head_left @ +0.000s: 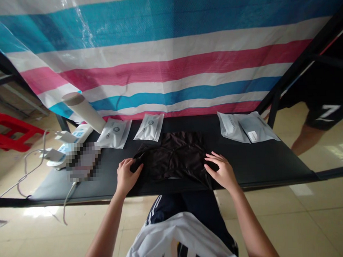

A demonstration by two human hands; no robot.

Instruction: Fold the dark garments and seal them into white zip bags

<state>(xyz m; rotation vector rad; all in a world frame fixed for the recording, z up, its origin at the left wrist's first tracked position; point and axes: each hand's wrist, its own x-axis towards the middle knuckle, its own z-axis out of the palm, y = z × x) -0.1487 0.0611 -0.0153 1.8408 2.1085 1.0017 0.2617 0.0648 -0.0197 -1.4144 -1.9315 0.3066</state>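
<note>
A dark, shiny, stretchy-looking garment [173, 155], perhaps a pair of shorts, lies spread on the black table in front of me. Its cloth is wrinkled, and a small pale patch shows at its near edge. My left hand [128, 176] is by the garment's left edge, thumb and fingers apart, fingertips at the cloth. At the right edge, my right hand [222, 171] has its fingers spread, with the tips at or just over the fabric. Neither hand grips anything that I can see.
Behind the garment lie white plastic packets [150, 127], with more packets [247, 127] at the right. On the left are a power strip [70, 147], a blurred-out phone [84, 162] with a cable, and a pale bottle [84, 112]. A striped sheet [168, 67] hangs behind; a person stands at right.
</note>
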